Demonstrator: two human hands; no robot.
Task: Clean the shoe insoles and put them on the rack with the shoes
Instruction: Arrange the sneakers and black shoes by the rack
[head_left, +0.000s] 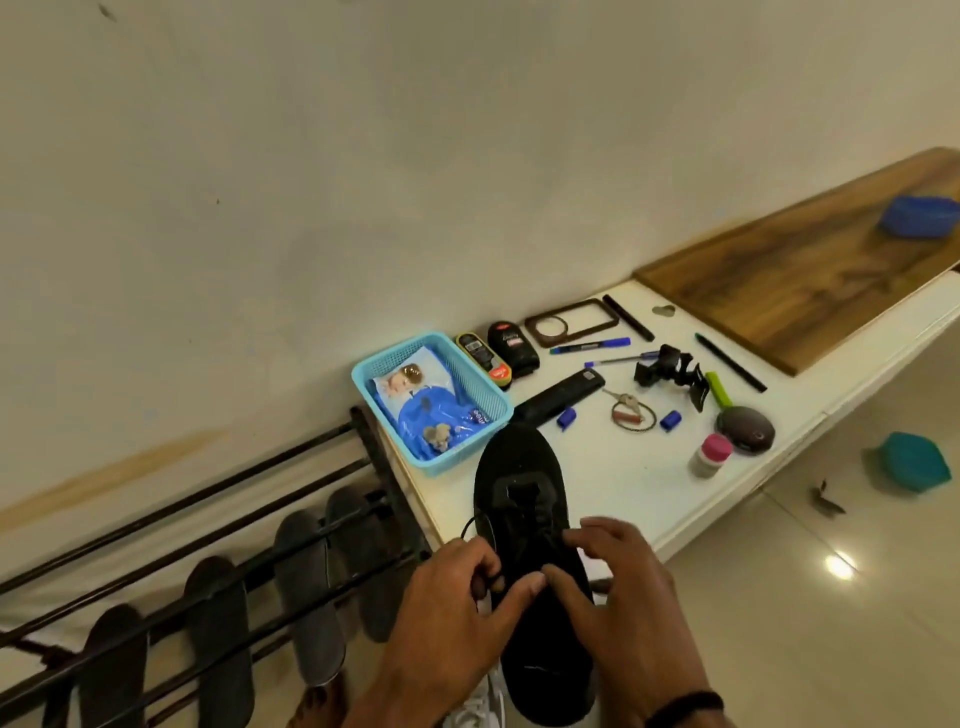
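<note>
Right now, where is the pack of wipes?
In the head view, the pack of wipes lies inside the light blue basket on the white table's left end, just beyond the black shoe.

Light: dim, warm indoor, from overhead.
Glare: 1 bright spot on the glossy floor tiles (839, 566).
Shadows: soft, faint.
Focus: whole frame slightly soft; hands motion-blurred.
Edges: wide-angle bending, wooden board (810, 260) stretched.

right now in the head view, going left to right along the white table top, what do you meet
light blue basket → black shoe polish bottle → key ring → black clamp → pink-capped bottle → wooden board → blue bowl
</note>
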